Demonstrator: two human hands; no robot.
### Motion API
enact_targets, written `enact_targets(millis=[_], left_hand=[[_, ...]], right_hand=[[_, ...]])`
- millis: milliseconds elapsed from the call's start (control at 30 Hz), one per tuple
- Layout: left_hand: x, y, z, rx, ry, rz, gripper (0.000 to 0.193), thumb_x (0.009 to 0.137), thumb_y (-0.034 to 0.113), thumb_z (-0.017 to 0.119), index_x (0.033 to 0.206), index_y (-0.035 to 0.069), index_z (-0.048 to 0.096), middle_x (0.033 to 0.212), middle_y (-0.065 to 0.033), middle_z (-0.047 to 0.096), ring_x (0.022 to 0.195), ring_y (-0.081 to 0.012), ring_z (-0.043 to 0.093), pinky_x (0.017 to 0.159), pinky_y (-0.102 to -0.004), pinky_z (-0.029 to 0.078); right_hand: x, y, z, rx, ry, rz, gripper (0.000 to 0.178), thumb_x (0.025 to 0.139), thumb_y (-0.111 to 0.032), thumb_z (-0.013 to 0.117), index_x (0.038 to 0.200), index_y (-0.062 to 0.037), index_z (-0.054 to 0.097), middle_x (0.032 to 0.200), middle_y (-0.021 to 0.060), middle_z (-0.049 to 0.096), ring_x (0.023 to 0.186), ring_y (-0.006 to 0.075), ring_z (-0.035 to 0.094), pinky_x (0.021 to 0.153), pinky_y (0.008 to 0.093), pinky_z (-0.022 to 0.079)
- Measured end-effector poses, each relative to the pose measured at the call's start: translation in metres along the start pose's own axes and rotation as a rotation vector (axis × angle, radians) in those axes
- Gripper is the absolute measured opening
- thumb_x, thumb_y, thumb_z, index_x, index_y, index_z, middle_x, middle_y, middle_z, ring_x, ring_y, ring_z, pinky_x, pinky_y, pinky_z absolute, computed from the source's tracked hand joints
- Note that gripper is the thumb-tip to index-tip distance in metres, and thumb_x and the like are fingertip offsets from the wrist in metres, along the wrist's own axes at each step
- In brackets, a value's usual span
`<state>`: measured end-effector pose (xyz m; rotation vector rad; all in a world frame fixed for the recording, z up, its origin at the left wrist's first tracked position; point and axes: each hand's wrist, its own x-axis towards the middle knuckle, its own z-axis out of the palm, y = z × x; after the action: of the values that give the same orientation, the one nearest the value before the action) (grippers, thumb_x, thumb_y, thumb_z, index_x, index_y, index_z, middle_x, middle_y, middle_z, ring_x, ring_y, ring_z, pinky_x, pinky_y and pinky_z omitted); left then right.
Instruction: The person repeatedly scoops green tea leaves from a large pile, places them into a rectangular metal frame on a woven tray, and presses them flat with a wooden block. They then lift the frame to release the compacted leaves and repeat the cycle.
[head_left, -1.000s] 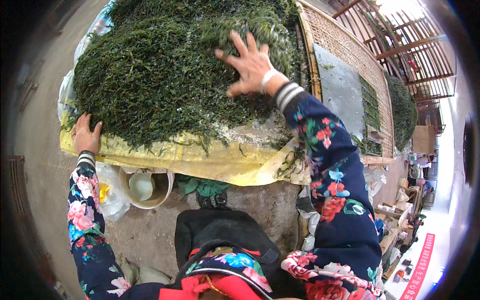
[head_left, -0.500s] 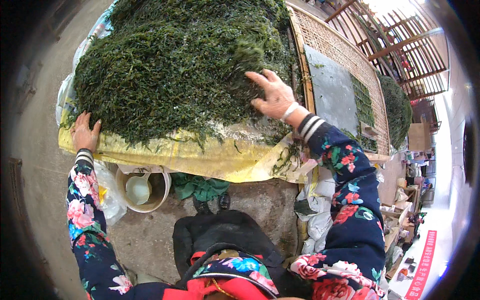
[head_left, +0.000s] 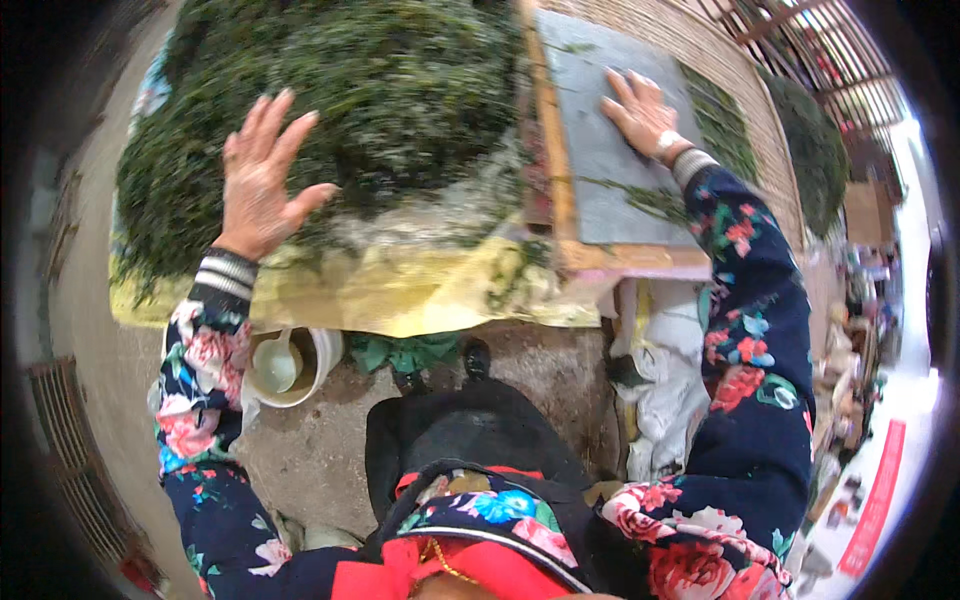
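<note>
A large heap of dark green, seaweed-like strands [head_left: 400, 110] lies on a yellow sheet [head_left: 370, 295]. My left hand [head_left: 262, 175] is over the near left part of the heap, empty, with its fingers spread. To the right, my right hand [head_left: 643, 115] is open over a flat grey board [head_left: 600, 205], fingers apart; whether the palm presses on it cannot be told. Loose green strands [head_left: 650, 200] lie on the board near my right wrist. A wooden strip [head_left: 554, 150] runs along the board's left edge, and a band of green strands [head_left: 722, 120] lies at its right.
Below the sheet's front edge stand a white bucket [head_left: 325, 368] with a ladle [head_left: 278, 365] in it, and a green cloth [head_left: 405, 352]. White sacks [head_left: 668, 400] sit under the board. Farther right are another green heap [head_left: 808, 150], a slatted rack [head_left: 830, 65] and a cardboard box [head_left: 868, 212].
My left hand has lifted from the sheet's near left edge to over the heap. My right hand has moved right, from the heap to the grey board. The view has shifted right.
</note>
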<state>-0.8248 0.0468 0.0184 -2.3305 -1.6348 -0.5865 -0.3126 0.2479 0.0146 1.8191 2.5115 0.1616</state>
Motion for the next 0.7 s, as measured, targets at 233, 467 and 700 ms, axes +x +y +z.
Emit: enact_targets(millis=[233, 467, 700], left_hand=[[0.155, 0.066, 0.075, 0.215, -0.228, -0.059, 0.103, 0.069, 0.050, 0.085, 0.156, 0.034, 0.032, 0.169, -0.0013, 0.011, 0.155, -0.0319, 0.008, 0.107, -0.0777, 0.023], [0.279, -0.023, 0.096, 0.386, -0.236, -0.354, 0.079, 0.088, 0.047, 0.068, 0.156, 0.043, 0.027, 0.168, 0.0016, 0.013, 0.153, -0.0390, 0.011, 0.101, -0.0838, 0.025], [0.263, -0.010, 0.042, 0.380, -0.167, -0.210, 0.073, 0.079, 0.039, 0.076, 0.145, 0.031, 0.047, 0.159, -0.0049, 0.033, 0.147, -0.0407, 0.026, 0.106, -0.0766, 0.029]], right_hand=[[-0.008, -0.019, -0.027, 0.096, 0.059, 0.049, 0.070, 0.095, -0.064, 0.042, 0.155, -0.0274, 0.033, 0.162, 0.0161, 0.024, 0.151, 0.0379, 0.017, 0.105, 0.0798, 0.019], [0.054, -0.035, -0.046, 0.243, 0.165, 0.004, 0.072, 0.096, -0.067, 0.039, 0.155, -0.0267, 0.035, 0.162, 0.0163, 0.025, 0.151, 0.0394, 0.015, 0.104, 0.0822, 0.011], [0.076, -0.045, -0.064, 0.210, 0.264, -0.034, 0.069, 0.095, -0.064, 0.043, 0.152, -0.0242, 0.038, 0.160, 0.0162, 0.028, 0.150, 0.0374, 0.020, 0.103, 0.0811, 0.018]])
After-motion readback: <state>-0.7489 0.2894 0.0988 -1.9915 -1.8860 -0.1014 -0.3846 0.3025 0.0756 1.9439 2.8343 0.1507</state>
